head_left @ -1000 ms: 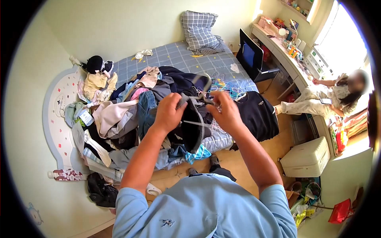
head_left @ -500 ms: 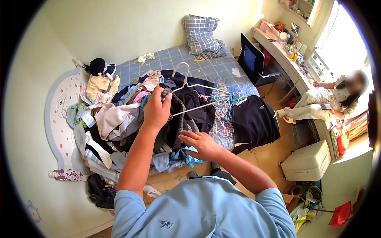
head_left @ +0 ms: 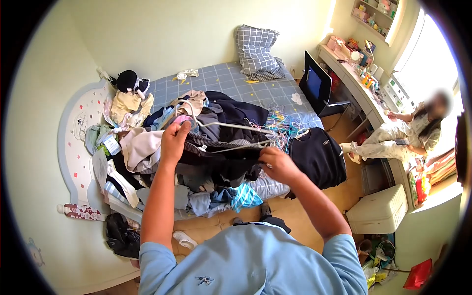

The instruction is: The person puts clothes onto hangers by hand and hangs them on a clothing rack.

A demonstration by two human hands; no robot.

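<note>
The left hand [head_left: 174, 142] clamps the left end of a dark garment [head_left: 216, 158], the right hand [head_left: 280, 165] pinches its right end — over the clothes pile [head_left: 141, 147]. A loose grip could drop the white hanger [head_left: 236, 126]; swinging right could snag the tangled hangers [head_left: 284, 131].

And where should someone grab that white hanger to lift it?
The white hanger is probably best taken by its hook, from above. That curve is bare and sticks up past the dark garment, so a grip could close around it. Lower down, the left hand and right hand hold the garment, leaving less room.
</note>
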